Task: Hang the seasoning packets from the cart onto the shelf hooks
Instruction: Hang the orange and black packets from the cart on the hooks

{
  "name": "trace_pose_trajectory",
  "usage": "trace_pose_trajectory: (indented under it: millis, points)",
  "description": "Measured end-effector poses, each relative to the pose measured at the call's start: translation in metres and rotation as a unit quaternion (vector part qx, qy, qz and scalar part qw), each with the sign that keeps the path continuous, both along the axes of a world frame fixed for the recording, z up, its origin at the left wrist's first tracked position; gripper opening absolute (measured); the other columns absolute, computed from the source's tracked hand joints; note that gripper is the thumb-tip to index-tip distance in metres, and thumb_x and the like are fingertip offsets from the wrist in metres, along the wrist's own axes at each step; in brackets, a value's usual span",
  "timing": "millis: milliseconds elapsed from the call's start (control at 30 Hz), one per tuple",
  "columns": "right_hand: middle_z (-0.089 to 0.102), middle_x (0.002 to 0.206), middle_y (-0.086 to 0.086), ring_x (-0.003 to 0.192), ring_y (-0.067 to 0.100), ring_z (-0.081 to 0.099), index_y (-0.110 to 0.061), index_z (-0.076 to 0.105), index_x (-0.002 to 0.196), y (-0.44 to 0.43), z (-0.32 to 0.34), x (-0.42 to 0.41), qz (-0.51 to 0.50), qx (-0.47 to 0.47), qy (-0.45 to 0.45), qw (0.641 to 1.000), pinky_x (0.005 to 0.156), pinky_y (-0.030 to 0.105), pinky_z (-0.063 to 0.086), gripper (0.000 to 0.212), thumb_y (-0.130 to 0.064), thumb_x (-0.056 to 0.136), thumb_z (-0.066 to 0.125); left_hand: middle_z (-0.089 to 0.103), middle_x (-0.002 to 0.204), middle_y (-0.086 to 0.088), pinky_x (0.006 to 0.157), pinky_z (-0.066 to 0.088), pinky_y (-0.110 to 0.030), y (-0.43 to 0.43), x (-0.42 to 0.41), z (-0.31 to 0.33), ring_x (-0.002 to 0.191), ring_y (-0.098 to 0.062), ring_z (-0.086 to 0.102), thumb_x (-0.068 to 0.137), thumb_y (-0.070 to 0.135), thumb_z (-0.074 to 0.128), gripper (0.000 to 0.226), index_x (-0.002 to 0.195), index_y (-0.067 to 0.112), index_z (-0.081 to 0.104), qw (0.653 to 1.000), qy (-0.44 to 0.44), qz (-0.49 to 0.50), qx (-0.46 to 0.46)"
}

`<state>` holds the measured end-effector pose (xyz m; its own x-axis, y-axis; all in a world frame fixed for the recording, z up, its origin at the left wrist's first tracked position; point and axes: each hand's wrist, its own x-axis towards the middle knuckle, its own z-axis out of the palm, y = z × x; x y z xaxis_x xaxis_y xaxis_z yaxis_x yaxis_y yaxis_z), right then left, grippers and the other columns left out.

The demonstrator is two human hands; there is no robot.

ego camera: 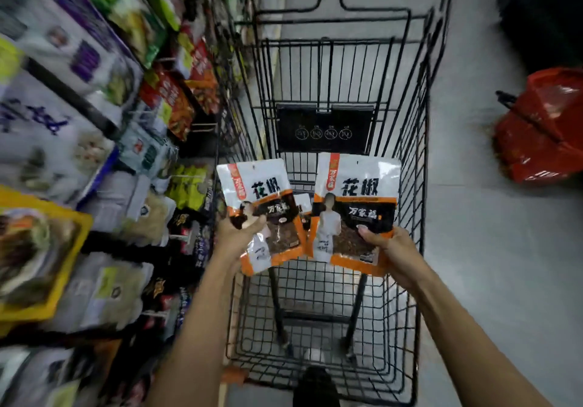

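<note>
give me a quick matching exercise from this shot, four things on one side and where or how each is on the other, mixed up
Things
1. left hand
2. red basket
3. cart
4. yellow-edged pack

Places or states
A. black wire, in the middle of the view
B. on the floor, right of the cart
C. grips a seasoning packet
D. among the goods at far left

Pairs: 1-C, 2-B, 3-A, 4-D

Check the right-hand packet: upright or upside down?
Upright: the packet print reads right way up; the right hand grips its bottom corner.
</note>
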<state>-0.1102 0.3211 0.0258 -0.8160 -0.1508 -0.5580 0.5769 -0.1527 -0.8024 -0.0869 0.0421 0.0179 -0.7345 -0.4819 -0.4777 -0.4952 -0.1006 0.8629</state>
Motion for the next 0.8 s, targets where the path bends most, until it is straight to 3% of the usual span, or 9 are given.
trace_pose_trajectory:
  millis: [100,167,267,333,400,500,667,733,800]
  points:
    - [0.073,0.099,0.008,0.088,0.019,0.072,-0.008,0.061,0.107,0.0,0.035,0.01,0.052,-0.02,0.045,0.997,0.07,0.033,0.059,0.027,-0.007,0.081,0.068,0.073,0.085,-0.005,0.056,0.054,-0.023,-0.005,0.042,0.053,0.068,-0.012,0.071,0.075,0.004,0.077,0.024,0.094,0.011,0.065,0.998,0.057,0.015,0.006]
    - [0.07,0.105,0.01,0.093,0.022,0.07,-0.008,0.057,0.112,-0.001,0.059,0.018,0.094,-0.032,0.063,0.993,0.071,0.036,0.059,0.043,-0.016,0.073,0.071,0.075,0.076,0.0,0.053,0.054,-0.021,-0.007,0.075,0.09,0.067,-0.012,0.072,0.075,0.004,0.077,0.026,0.095,0.011,0.062,0.996,0.079,0.037,0.005]
    - [0.072,0.098,0.01,0.082,0.02,0.072,-0.008,0.056,0.111,-0.005,0.092,0.034,0.15,-0.039,0.095,0.983,0.057,0.028,0.057,0.051,-0.025,0.066,0.074,0.074,0.075,0.0,0.052,0.053,-0.019,-0.009,0.13,0.14,0.067,-0.011,0.071,0.074,0.006,0.077,0.021,0.091,0.01,0.065,0.991,0.114,0.072,-0.014]
    - [0.075,0.088,0.007,0.077,0.02,0.073,-0.007,0.057,0.107,-0.012,0.111,0.046,0.187,-0.026,0.126,0.974,0.052,0.026,0.056,0.056,-0.033,0.063,0.078,0.072,0.091,-0.005,0.062,0.056,-0.024,-0.01,0.17,0.17,0.081,-0.014,0.071,0.068,0.015,0.08,0.04,0.105,0.006,0.065,0.984,0.135,0.11,-0.033]
    - [0.073,0.096,0.01,0.083,0.022,0.072,-0.005,0.057,0.113,-0.023,0.127,0.059,0.226,-0.023,0.148,0.963,0.055,0.03,0.057,0.064,-0.037,0.063,0.08,0.071,0.103,-0.002,0.074,0.055,-0.028,-0.012,0.21,0.198,0.097,-0.02,0.067,0.061,0.026,0.083,0.062,0.117,0.006,0.063,0.978,0.15,0.139,-0.05]
    - [0.072,0.106,0.012,0.095,0.027,0.07,-0.011,0.059,0.115,-0.05,0.154,0.079,0.286,-0.038,0.164,0.943,0.073,0.049,0.059,0.06,-0.037,0.066,0.082,0.075,0.081,0.01,0.065,0.055,-0.021,-0.015,0.272,0.237,0.086,-0.011,0.07,0.05,0.036,0.084,0.039,0.085,0.026,0.071,0.966,0.174,0.172,-0.086]
    - [0.076,0.089,-0.008,0.083,0.006,0.072,-0.024,0.07,0.092,-0.108,0.214,0.137,0.389,-0.079,0.245,0.884,0.063,0.016,0.053,0.028,-0.034,0.068,0.078,0.072,0.071,0.013,0.058,0.054,-0.02,-0.015,0.387,0.298,0.069,-0.005,0.07,0.052,0.033,0.082,0.029,0.077,0.032,0.068,0.926,0.218,0.269,-0.151]
    - [0.076,0.09,-0.007,0.084,0.007,0.072,-0.024,0.071,0.093,-0.132,0.235,0.164,0.423,-0.109,0.256,0.862,0.059,0.014,0.053,0.024,-0.029,0.07,0.078,0.071,0.067,0.01,0.062,0.053,-0.025,-0.014,0.438,0.318,0.067,-0.006,0.069,0.056,0.032,0.081,0.019,0.07,0.03,0.068,0.913,0.206,0.301,-0.182]
    - [0.076,0.094,-0.005,0.088,0.009,0.072,-0.023,0.072,0.097,-0.156,0.254,0.196,0.456,-0.136,0.266,0.838,0.062,0.013,0.053,0.026,-0.026,0.071,0.077,0.07,0.072,-0.003,0.073,0.056,-0.038,-0.009,0.488,0.333,0.078,-0.013,0.07,0.064,0.028,0.08,0.024,0.083,0.019,0.069,0.898,0.199,0.333,-0.208]
